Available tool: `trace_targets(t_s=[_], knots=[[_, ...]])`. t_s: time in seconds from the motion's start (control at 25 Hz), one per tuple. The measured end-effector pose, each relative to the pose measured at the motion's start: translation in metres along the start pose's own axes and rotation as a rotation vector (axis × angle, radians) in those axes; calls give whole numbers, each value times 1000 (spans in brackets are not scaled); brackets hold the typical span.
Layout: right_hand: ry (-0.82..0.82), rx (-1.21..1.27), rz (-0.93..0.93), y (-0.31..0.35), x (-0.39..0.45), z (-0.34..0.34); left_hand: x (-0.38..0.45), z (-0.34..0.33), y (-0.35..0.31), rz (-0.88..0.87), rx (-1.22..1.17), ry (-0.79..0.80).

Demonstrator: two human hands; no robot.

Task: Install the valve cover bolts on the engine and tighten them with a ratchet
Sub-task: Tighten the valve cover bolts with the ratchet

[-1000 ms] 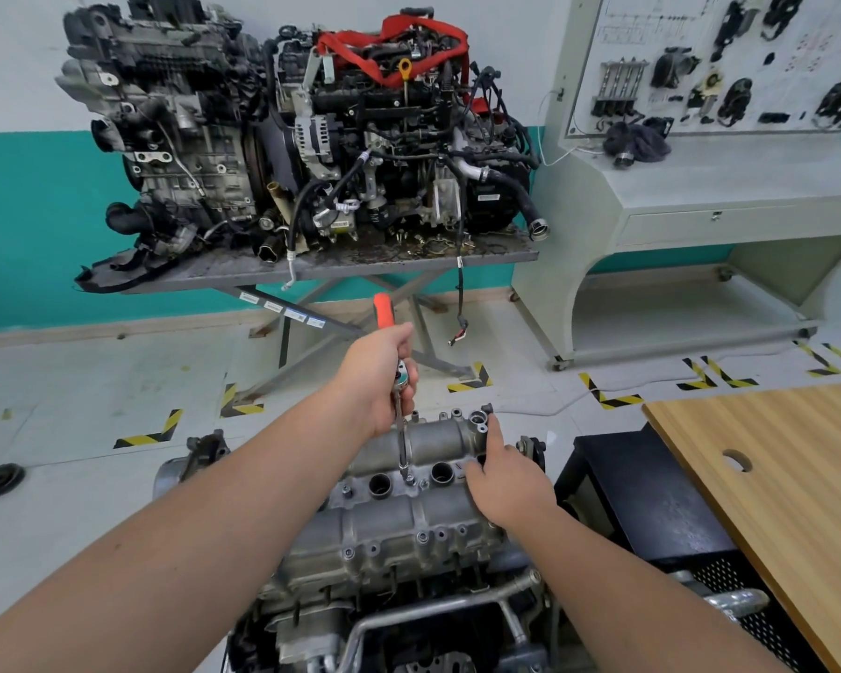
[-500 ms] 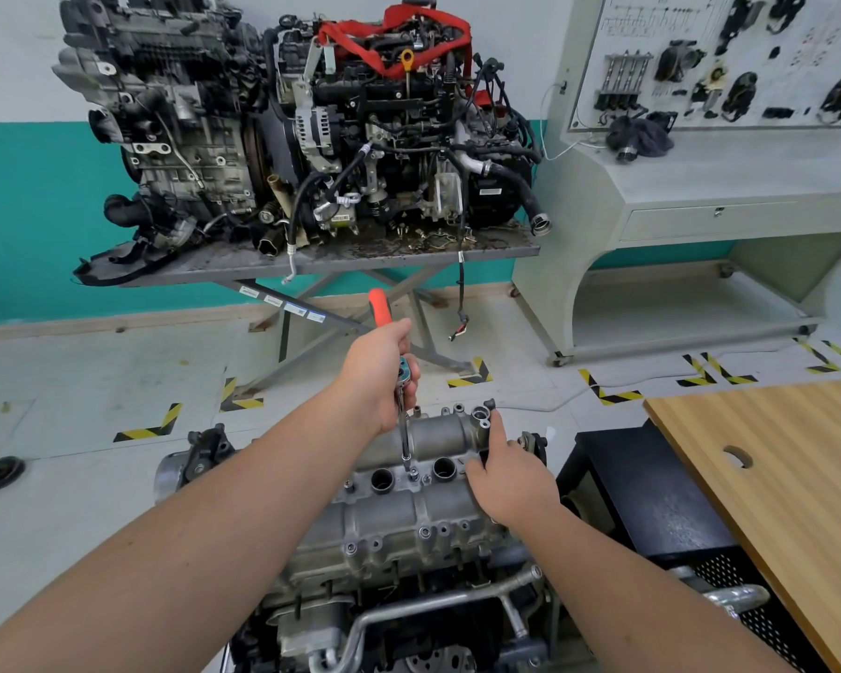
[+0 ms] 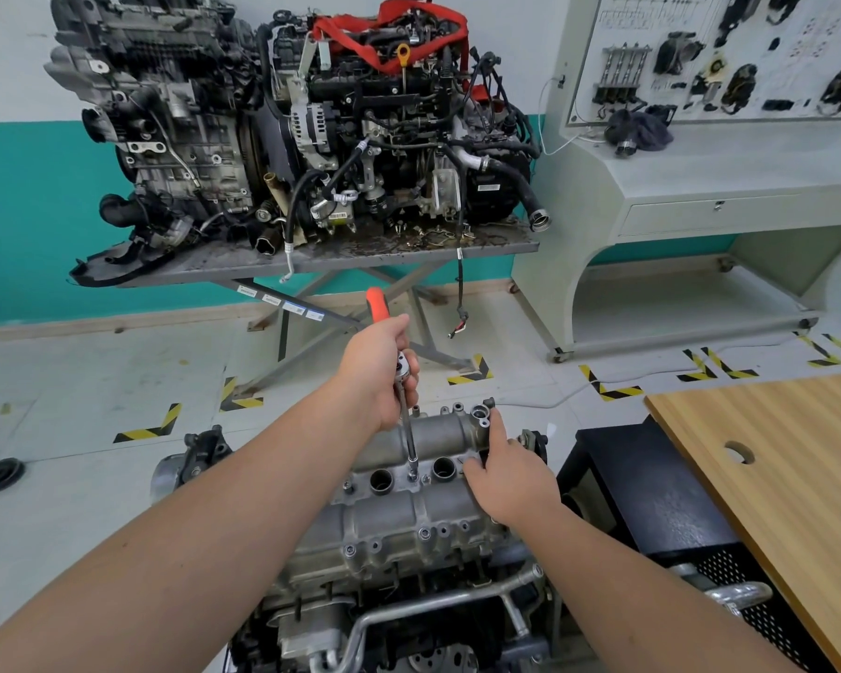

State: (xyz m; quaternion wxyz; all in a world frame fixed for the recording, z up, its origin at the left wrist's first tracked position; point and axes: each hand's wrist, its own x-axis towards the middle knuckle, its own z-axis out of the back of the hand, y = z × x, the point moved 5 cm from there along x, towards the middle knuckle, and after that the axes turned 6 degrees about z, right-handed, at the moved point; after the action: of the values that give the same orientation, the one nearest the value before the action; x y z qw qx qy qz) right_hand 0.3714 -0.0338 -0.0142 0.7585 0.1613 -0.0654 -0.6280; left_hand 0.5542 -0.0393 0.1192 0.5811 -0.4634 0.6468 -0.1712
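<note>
A grey valve cover point(image 3: 399, 522) tops the engine in front of me, with bolts along its flanges and two round plug holes. My left hand point(image 3: 377, 369) grips a ratchet point(image 3: 378, 303) with an orange handle. Its long extension point(image 3: 407, 432) runs down to a bolt point(image 3: 412, 476) between the two holes. My right hand point(image 3: 508, 471) rests on the right end of the cover, fingers spread flat over it.
A wooden table point(image 3: 792, 478) with a round hole stands at right, above a black cabinet point(image 3: 651, 502). Two large engines sit on a grey lift table point(image 3: 312, 264) against the teal wall. A pale training bench point(image 3: 700, 187) stands at far right.
The ratchet handle has swung slightly in my left hand while the socket stays on the same bolt. My right hand keeps its place on the cover.
</note>
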Motion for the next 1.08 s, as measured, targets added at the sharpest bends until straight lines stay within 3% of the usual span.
trace_targets(t_s=[0.28, 1.08], knots=[[-1, 2, -5, 0, 0, 0, 3, -4, 1, -64, 69, -18], [-9, 10, -5, 0, 0, 1, 0, -2, 4, -15, 60, 0]])
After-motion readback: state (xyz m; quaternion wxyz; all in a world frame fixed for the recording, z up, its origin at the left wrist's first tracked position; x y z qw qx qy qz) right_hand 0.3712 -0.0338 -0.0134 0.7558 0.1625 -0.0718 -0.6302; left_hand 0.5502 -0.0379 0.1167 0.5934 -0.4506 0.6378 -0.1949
